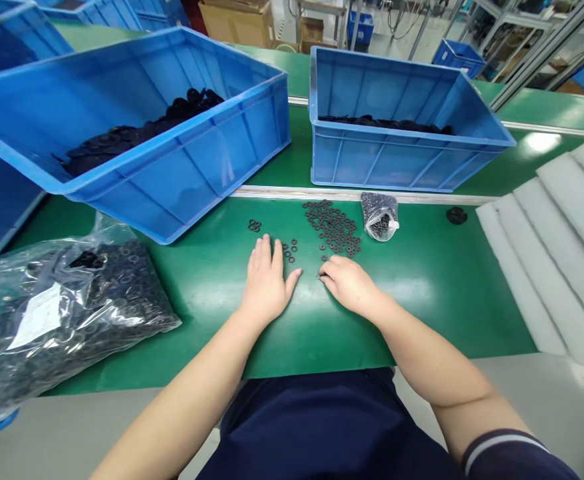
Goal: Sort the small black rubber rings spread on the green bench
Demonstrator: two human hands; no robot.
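Flat on the green tabletop lies my left hand (266,285), its fingers stretched forward and thumb spread. A few small black rings (292,251) sit just right of its fingertips, and a small cluster of rings (255,225) is beyond them to the left. My right hand (348,283) is closed in a pinch at the table surface, with a small dark ring (318,277) at its fingertips. Ahead of it spreads a loose pile of black rings (335,227). An opened clear zip bag (380,217) with more small rings lies right of the pile.
Two blue bins (222,143) (382,157) holding black parts stand at the back. A large clear bag of black rings (82,313) lies on the left. White foam sheets (552,247) are stacked at the right, near a black round part (457,215).
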